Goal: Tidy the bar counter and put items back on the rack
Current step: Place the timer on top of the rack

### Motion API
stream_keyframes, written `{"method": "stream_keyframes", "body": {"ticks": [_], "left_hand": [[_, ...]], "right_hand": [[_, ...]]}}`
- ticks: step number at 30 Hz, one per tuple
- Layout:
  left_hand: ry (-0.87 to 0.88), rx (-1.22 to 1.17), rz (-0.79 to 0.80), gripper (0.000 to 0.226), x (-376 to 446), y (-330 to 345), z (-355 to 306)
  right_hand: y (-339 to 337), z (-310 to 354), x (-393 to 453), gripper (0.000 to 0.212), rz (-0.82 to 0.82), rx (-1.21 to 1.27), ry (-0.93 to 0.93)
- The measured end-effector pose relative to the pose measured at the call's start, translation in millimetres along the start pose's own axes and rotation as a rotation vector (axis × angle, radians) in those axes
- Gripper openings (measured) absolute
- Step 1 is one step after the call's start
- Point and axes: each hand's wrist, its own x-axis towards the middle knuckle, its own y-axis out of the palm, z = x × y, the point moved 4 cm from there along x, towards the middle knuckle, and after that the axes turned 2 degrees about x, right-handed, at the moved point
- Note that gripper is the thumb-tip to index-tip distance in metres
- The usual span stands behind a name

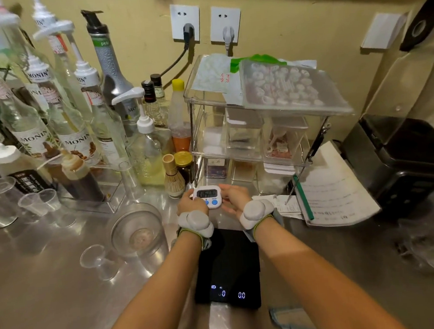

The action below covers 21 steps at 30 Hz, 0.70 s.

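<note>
Timer (207, 197), light rigid plastic, being pinched at its side edges by left hand (191, 202) and right hand (236, 198); rack (249, 124) sitting at 1 o'clock.

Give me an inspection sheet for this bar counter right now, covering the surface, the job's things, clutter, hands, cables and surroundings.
Surface: steel counter, reflective, crowded along the back.
Job's things: white digital timer held in front of the clear acrylic rack; black scale lit, nothing on it.
Clutter: syrup bottles at back left; bamboo whisk; plastic cups; glass pitcher; papers with a green pen.
Hands: left hand and right hand both on the timer, each wrist wearing a grey device.
Cables: two plugs in the wall sockets, cords dropping behind the rack.
Surroundings: yellowish wall; black machine at right.
</note>
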Motion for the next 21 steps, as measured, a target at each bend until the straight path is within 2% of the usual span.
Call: {"method": "stream_keyframes", "body": {"ticks": [7,21], "left_hand": [[0.073,-0.138,0.023,0.035,-42,-16,-45],[0.343,-0.174,-0.023,0.031,-87,-59,-135]], "right_hand": [[-6,37,-41,0.038,-0.005,0.102,-0.107],[-4,124,-123,0.031,0.033,0.143,-0.395]]}}
